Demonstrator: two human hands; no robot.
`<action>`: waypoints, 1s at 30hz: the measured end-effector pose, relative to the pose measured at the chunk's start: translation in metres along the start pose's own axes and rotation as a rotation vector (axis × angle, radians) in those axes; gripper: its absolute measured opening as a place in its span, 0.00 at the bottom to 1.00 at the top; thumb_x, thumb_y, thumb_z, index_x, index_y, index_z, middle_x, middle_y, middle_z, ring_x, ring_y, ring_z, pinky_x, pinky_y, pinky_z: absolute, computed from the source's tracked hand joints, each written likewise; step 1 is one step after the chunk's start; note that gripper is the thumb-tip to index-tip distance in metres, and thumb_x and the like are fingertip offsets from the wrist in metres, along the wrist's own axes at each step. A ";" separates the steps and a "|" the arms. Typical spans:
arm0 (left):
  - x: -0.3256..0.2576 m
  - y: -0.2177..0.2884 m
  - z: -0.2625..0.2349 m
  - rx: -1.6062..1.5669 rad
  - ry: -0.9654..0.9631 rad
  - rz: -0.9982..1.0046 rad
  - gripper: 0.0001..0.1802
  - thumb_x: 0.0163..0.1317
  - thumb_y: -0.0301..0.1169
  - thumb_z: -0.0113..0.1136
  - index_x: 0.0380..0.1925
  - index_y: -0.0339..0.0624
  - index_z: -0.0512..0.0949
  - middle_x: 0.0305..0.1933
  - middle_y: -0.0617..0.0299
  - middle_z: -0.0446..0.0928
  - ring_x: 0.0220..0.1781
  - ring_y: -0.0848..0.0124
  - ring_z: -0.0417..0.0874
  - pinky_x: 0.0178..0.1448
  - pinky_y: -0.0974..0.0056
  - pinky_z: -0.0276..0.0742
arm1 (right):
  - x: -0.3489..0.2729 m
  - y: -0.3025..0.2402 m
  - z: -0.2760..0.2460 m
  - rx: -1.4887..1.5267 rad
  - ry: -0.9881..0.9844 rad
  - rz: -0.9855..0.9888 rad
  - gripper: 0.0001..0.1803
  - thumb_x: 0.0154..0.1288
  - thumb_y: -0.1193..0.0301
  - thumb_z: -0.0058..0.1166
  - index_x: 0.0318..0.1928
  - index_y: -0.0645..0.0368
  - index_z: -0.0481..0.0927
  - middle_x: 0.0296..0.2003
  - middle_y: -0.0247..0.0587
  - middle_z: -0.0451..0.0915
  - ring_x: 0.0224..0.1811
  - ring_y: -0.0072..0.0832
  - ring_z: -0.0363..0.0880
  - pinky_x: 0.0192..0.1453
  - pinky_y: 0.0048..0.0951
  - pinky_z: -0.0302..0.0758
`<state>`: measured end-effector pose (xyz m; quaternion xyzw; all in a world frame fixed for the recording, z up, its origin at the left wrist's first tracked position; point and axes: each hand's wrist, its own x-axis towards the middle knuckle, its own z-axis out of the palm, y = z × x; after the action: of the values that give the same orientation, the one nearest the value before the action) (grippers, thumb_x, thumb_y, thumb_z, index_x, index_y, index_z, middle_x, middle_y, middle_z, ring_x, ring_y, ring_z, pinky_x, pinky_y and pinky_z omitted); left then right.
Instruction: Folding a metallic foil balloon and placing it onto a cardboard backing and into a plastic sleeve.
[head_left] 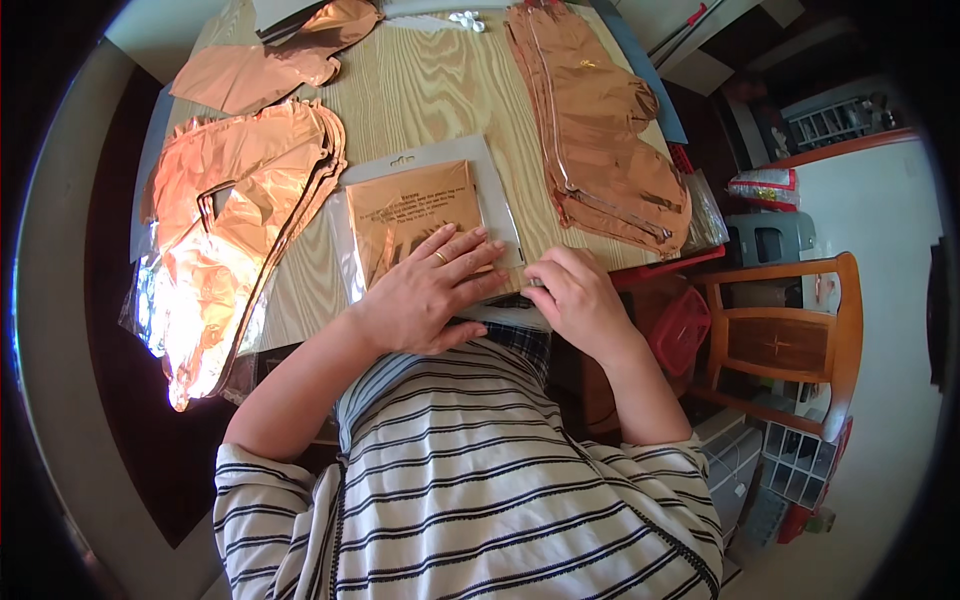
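A clear plastic bag (483,155) with a hang hole lies at the near edge of the table, holding a folded copper-coloured foil piece (405,205). My left hand (435,290) rests flat across its lower part, fingers stretched out and a ring on one of them. Beside the bag's lower right corner, my right hand (575,300) is closed in a pinch. What sits between its thumb and finger is too small to make out. The bag's near end is partly hidden under my left hand.
Flat copper foil balloons (245,190) are stacked at the left, more foil balloons (600,130) at the right. Small white pieces (468,20) lie at the far edge of the wooden table (425,90). A wooden chair (785,340) and a red basket (680,332) stand right.
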<state>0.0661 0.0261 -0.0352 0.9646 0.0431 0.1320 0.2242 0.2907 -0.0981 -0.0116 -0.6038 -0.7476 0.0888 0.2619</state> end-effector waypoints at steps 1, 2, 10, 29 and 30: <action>0.000 0.000 0.000 -0.007 0.006 0.004 0.36 0.63 0.49 0.64 0.66 0.40 0.74 0.75 0.47 0.65 0.78 0.45 0.62 0.82 0.39 0.52 | 0.001 0.000 0.000 -0.016 -0.015 -0.018 0.10 0.57 0.76 0.66 0.33 0.58 0.75 0.32 0.42 0.74 0.38 0.44 0.78 0.48 0.44 0.74; 0.000 0.000 0.000 -0.004 0.001 0.002 0.36 0.63 0.49 0.64 0.66 0.40 0.74 0.75 0.47 0.65 0.78 0.45 0.62 0.82 0.39 0.52 | 0.002 0.001 0.001 -0.027 -0.029 -0.038 0.09 0.58 0.76 0.65 0.33 0.58 0.75 0.32 0.42 0.74 0.38 0.44 0.78 0.48 0.44 0.74; 0.000 0.000 0.001 0.024 -0.017 -0.006 0.36 0.62 0.49 0.64 0.67 0.41 0.74 0.76 0.48 0.65 0.78 0.45 0.62 0.82 0.39 0.52 | -0.002 0.010 0.006 -0.019 -0.107 -0.072 0.09 0.59 0.77 0.63 0.36 0.59 0.75 0.34 0.43 0.74 0.39 0.44 0.77 0.48 0.43 0.73; -0.001 -0.001 0.003 0.049 0.007 0.007 0.36 0.64 0.52 0.63 0.66 0.41 0.74 0.75 0.48 0.66 0.78 0.46 0.63 0.81 0.39 0.53 | 0.004 0.006 0.001 -0.112 -0.155 -0.099 0.08 0.62 0.75 0.63 0.37 0.59 0.75 0.34 0.42 0.74 0.40 0.44 0.78 0.51 0.43 0.72; -0.001 0.000 0.002 0.053 0.006 0.006 0.36 0.64 0.52 0.63 0.66 0.41 0.74 0.75 0.48 0.66 0.78 0.46 0.63 0.81 0.39 0.53 | 0.004 0.007 0.001 -0.122 -0.170 -0.108 0.08 0.62 0.75 0.63 0.37 0.59 0.75 0.34 0.42 0.74 0.40 0.44 0.78 0.51 0.43 0.72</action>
<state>0.0658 0.0252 -0.0374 0.9699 0.0445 0.1343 0.1982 0.2955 -0.0919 -0.0146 -0.5679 -0.8025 0.0799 0.1648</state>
